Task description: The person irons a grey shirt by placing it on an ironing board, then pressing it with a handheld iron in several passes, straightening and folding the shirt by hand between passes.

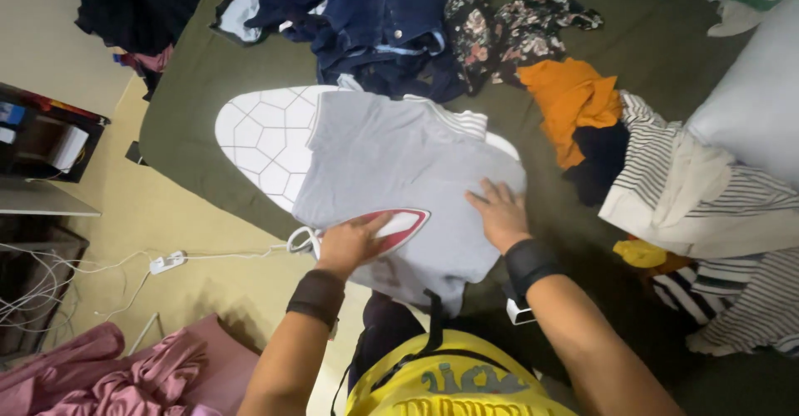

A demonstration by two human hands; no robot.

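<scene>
Pressing a grey T-shirt (pixel 399 166) is the step in hand, by my reading: the shirt lies spread over a white ironing board (pixel 262 137) set on a bed with a dark green cover (pixel 200 75). The left hand (pixel 349 243) is closed around a red and white iron (pixel 399 225) resting on the shirt's near hem. The right hand (pixel 499 210) lies flat and open on the cloth just beside it, fingers spread, holding the fabric smooth. Next, I judge, the iron needs steady strokes away from the flat hand, with those fingers kept clear of it. Around the board lie dark blue clothes (pixel 374 17), an orange garment (pixel 570 96) and striped ones (pixel 707 191).
</scene>
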